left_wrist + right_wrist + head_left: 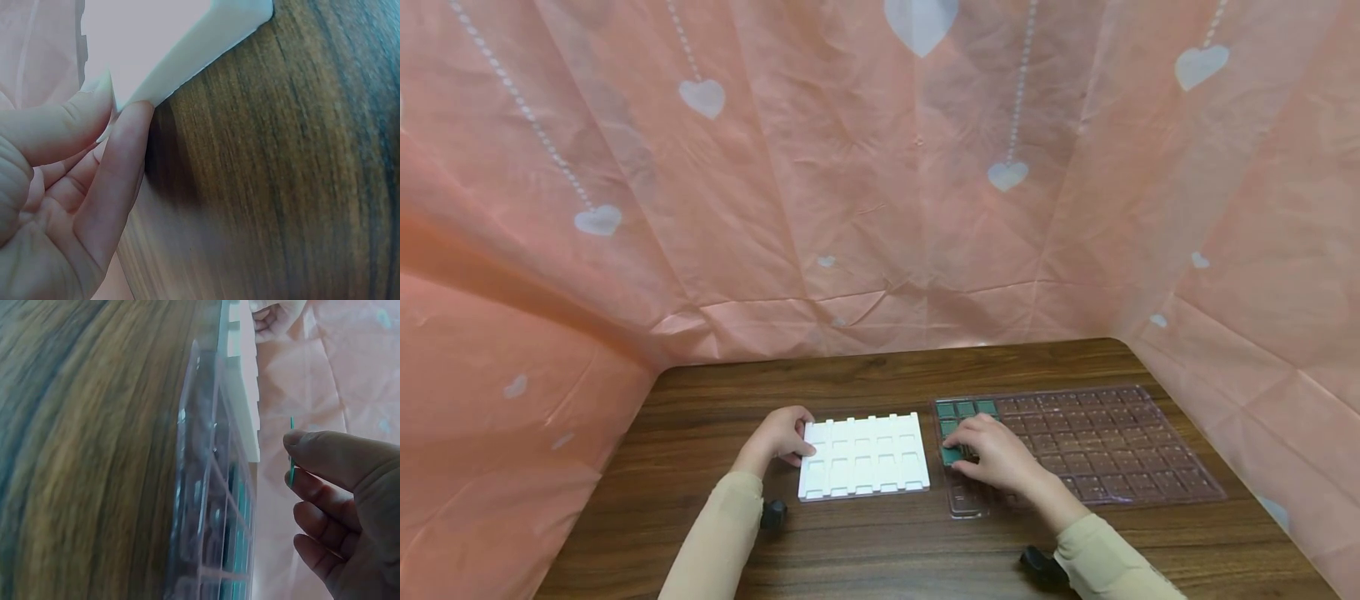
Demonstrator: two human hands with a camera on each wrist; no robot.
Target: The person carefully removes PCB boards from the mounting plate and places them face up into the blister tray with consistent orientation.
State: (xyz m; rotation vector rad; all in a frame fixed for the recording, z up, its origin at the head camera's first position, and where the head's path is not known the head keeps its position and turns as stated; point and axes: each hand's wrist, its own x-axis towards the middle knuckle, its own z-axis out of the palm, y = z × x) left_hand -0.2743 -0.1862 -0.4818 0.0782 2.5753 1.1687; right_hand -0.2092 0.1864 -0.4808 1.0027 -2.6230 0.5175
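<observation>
My left hand [781, 437] pinches the left edge of a white tray [863, 457] with rows of rectangular pockets. In the left wrist view the thumb lies on top of that tray's corner and a finger supports it from beneath. My right hand [992, 454] is over the left end of a transparent plastic tray [1105, 442]. Between its thumb and index finger it pinches a thin green square board [292, 464], seen edge-on in the right wrist view. Several similar green boards [966, 408] sit in the pockets at the transparent tray's far left corner, partly hidden by the hand.
Both trays lie side by side on a dark wood-grain table [880, 542], a narrow gap between them. A pink curtain [865, 208] with white hearts hangs behind and along both sides. Black wrist devices [1042, 567] show below each forearm.
</observation>
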